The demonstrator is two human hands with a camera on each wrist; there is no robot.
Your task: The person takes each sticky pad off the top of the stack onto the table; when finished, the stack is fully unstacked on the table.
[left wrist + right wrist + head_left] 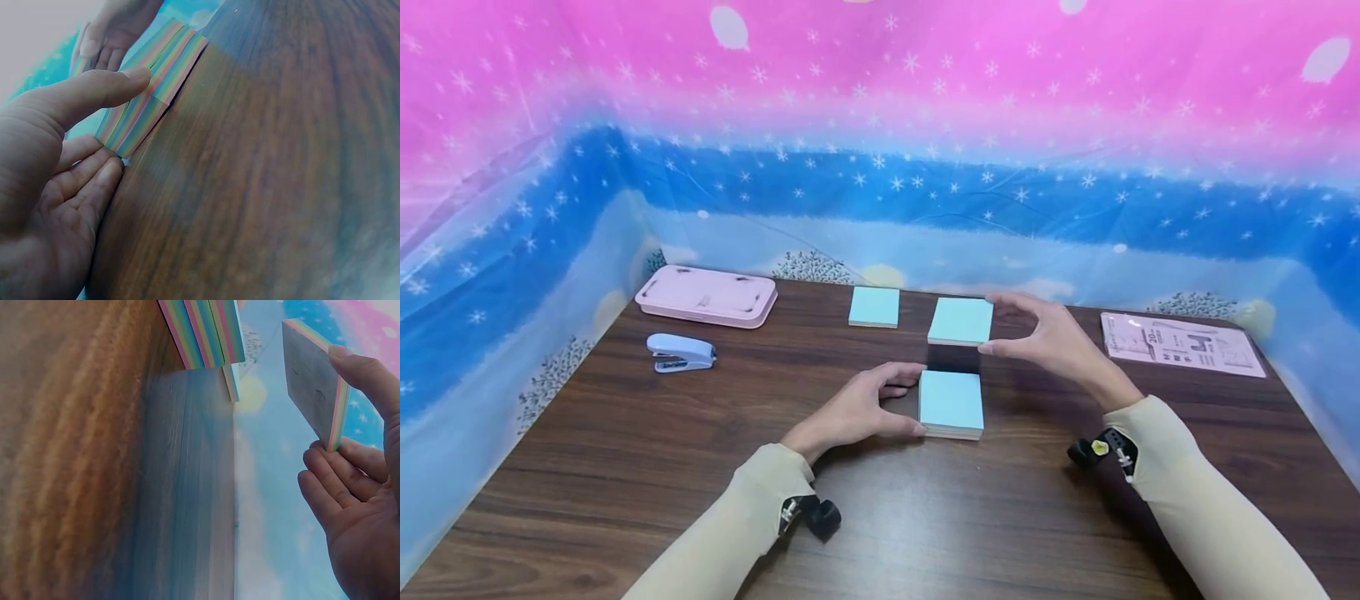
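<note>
My right hand (1052, 342) pinches a sticky note pad (961, 321) between thumb and fingers and holds it above the table. Its grey underside and striped pastel edges show in the right wrist view, where the hand (362, 506) grips it at one side. Nearer to me, a stack of sticky note pads (951, 400) with pale blue-green tops lies on the table. My left hand (868, 404) holds this stack at its left side, thumb at the front corner and fingers at the back. The stack's striped edges (156, 78) show in the left wrist view.
Another sticky note pad (874, 307) lies at the back of the wooden table (625, 467). At the back left are a pink tin case (706, 294) and a light blue stapler (681, 352). A pink printed packet (1183, 344) lies at the back right, before a patterned cloth (880, 183).
</note>
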